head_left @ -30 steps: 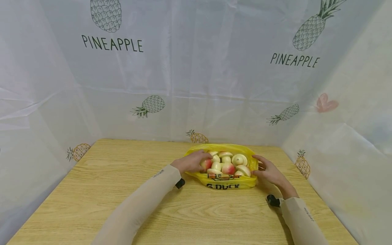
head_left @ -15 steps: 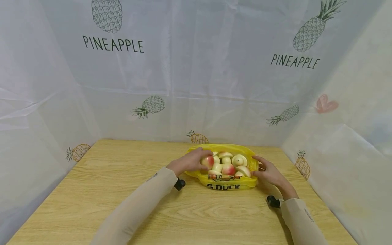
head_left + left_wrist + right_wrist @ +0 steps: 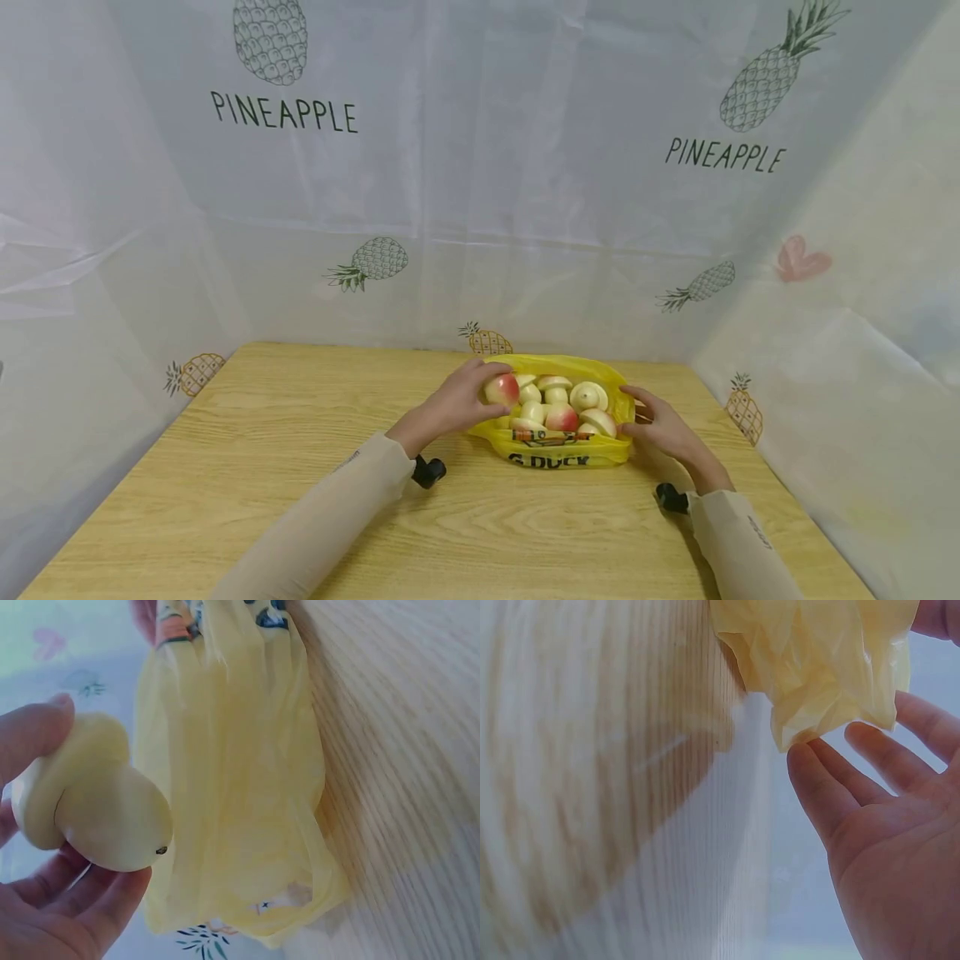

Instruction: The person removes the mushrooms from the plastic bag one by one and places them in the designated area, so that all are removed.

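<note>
The left grip (image 3: 456, 403) curls around a red-and-cream peach bun (image 3: 501, 388) just above the yellow plastic bag (image 3: 558, 454) of more buns (image 3: 570, 406) to its right, while the right grip (image 3: 660, 423), fingers relaxed, touches the bag's far side on the wooden surface (image 3: 247, 467).

Bag (image 3: 558, 454) – thin crinkled glossy plastic; table (image 3: 225, 467) – matt grained wood.
</note>
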{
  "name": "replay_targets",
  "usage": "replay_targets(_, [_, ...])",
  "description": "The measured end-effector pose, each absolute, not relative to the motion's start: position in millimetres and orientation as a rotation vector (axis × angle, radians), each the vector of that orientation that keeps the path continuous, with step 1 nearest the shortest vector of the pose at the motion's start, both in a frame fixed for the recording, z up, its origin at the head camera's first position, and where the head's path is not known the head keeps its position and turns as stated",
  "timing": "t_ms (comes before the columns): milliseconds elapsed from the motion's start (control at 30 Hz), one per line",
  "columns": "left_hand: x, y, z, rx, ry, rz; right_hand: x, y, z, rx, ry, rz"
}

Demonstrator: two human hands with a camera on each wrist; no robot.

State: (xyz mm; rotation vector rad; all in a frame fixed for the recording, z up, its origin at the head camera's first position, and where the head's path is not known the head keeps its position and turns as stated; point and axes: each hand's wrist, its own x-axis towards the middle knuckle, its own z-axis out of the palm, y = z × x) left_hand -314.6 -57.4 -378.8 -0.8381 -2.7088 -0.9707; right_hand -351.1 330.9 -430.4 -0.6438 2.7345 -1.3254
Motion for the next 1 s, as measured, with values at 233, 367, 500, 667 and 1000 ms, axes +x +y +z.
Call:
replay_targets(233, [-303.6,-70.9,-382.0,-0.704,-2.589,-1.092,-350.9,331.9,-430.3,-0.633,2.731,-1.332])
replay_targets(367, [-299.2,-81.6,-383.7,-0.674,-2.534,-1.19,-349.2,331.4,-429.5,-0.628,2.737,-1.31])
replay_targets(500, [-297.0,-93.8,-384.8,-0.615,-2.498,-1.327,-349.7,330.9,-429.0,-0.633,2.748,-1.292])
replay_targets(667, [-297.0,-111.6,-388.4,-0.495,-2.484,-1.427,-351.2,329.7,-429.3,-0.631,2.753,-1.29])
replay_targets(1000, [-301.0,-135.4,-395.9,-0.34,-2.524,-1.468,-348.8,329.7,-427.4,-0.612,2.747,-1.294])
